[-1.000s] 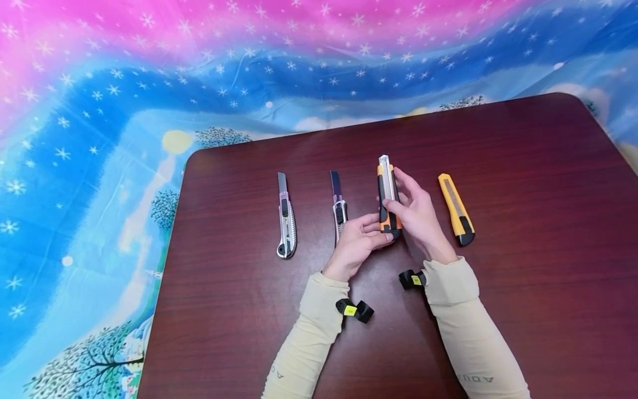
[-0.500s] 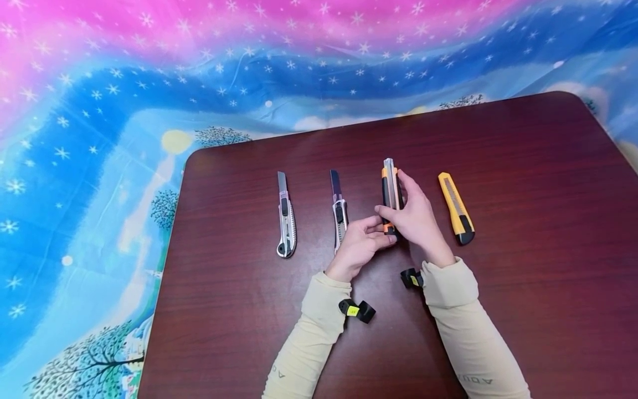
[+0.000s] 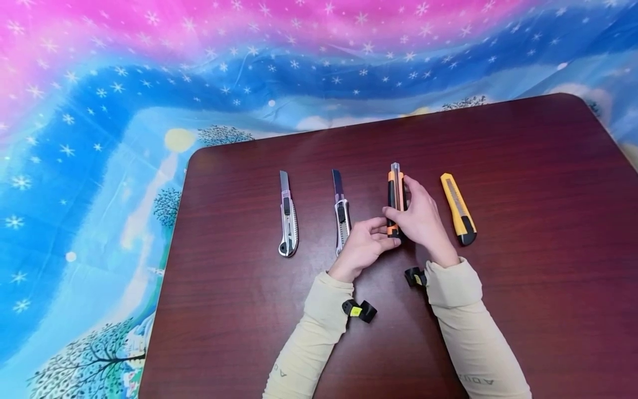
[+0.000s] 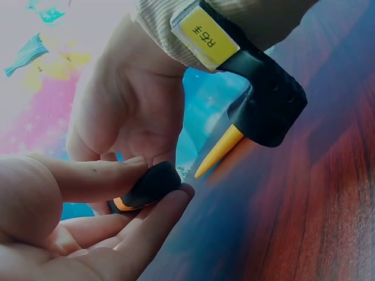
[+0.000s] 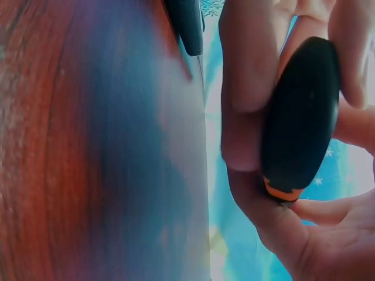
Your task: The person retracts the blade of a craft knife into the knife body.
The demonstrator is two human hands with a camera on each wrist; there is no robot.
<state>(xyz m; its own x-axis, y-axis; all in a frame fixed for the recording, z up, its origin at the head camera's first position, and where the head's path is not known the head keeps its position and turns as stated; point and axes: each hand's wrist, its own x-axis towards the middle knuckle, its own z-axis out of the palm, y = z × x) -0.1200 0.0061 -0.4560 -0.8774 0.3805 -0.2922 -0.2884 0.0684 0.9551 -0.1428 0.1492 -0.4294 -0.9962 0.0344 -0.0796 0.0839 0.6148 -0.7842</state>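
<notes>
Both hands hold an orange and black utility knife (image 3: 391,194), raised over the table with its front end pointing away. My left hand (image 3: 363,246) pinches the black butt end, thumb on one side and fingers on the other; the left wrist view shows this black end cap (image 4: 155,182) close up. Higher on the body, my right hand (image 3: 422,220) grips the knife between thumb and fingers. A short silver tip shows at the front. In the right wrist view the rounded black cap (image 5: 302,117) sits between fingers of the two hands.
On the dark red table (image 3: 239,310), a silver utility knife (image 3: 288,221) and another (image 3: 341,216) lie to the left with blades out. A yellow utility knife (image 3: 457,208) lies on the right. Behind hangs a patterned cloth (image 3: 299,66).
The orange and black knife has shifted a little right and nearer, and has turned about its length, showing a narrower face. Both hands moved along with it, keeping hold.
</notes>
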